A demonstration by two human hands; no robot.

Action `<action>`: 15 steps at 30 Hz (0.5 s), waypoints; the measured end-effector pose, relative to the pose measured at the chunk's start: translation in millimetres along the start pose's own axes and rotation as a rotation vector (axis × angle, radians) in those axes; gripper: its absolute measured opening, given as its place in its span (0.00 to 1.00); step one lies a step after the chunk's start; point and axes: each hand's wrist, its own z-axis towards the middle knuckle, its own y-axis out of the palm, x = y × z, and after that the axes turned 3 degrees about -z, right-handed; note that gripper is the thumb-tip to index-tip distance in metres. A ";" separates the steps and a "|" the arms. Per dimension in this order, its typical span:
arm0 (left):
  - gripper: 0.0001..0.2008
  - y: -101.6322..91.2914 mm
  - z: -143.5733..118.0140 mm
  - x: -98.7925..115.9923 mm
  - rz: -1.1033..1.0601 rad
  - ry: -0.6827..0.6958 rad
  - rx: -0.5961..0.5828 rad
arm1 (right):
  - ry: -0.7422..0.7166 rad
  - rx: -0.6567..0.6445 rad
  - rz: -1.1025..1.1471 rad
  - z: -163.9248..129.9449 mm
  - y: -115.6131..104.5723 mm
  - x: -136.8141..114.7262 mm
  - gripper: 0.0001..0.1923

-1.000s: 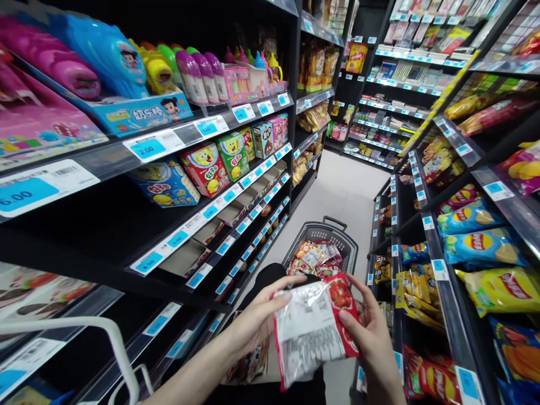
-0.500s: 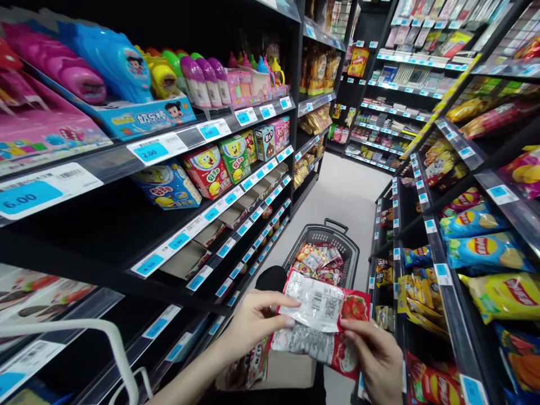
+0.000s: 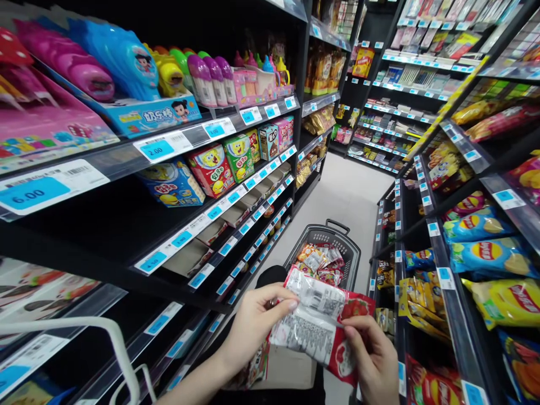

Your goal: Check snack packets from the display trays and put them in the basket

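Red and white, the packet (image 3: 312,329) is near me, printed side up, my left hand (image 3: 255,318) pinching its left edge and my right hand (image 3: 371,354) its right side. Farther off, a grey basket (image 3: 353,256) holds more packets (image 3: 314,259); snack bags (image 3: 485,252) lie on the right shelf (image 3: 455,315), small boxes (image 3: 212,171) on the left shelf (image 3: 202,222).

To my left, one price tag (image 3: 40,188) reads 6.00 and a second tag (image 3: 158,147) 2.00; a lower tag (image 3: 152,262) shows 4.50. The blue display box (image 3: 158,118) says 奶乐棒. On the packet (image 3: 323,318) I hold, the fine print (image 3: 306,334) is too small for me to make out.
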 end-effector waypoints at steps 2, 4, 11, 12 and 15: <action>0.06 -1.4 2.9 -1.6 -0.166 -0.074 -0.022 | 0.025 0.003 0.078 1.7 -0.1 -1.8 0.13; 0.07 -3.6 4.3 -3.8 -0.295 -0.160 -0.066 | 0.096 -0.027 0.187 2.1 -3.6 -2.8 0.14; 0.19 -13.1 2.0 -6.4 -0.572 -0.458 -0.351 | 0.335 -0.266 0.537 -5.9 -29.7 4.8 0.23; 0.20 -12.6 1.8 -5.2 -0.528 -0.437 -0.353 | 0.327 -0.265 0.523 -6.7 -31.2 6.9 0.24; 0.12 -8.6 1.8 -1.3 -0.289 -0.334 -0.274 | 0.292 -0.181 0.399 -7.0 -30.9 14.0 0.18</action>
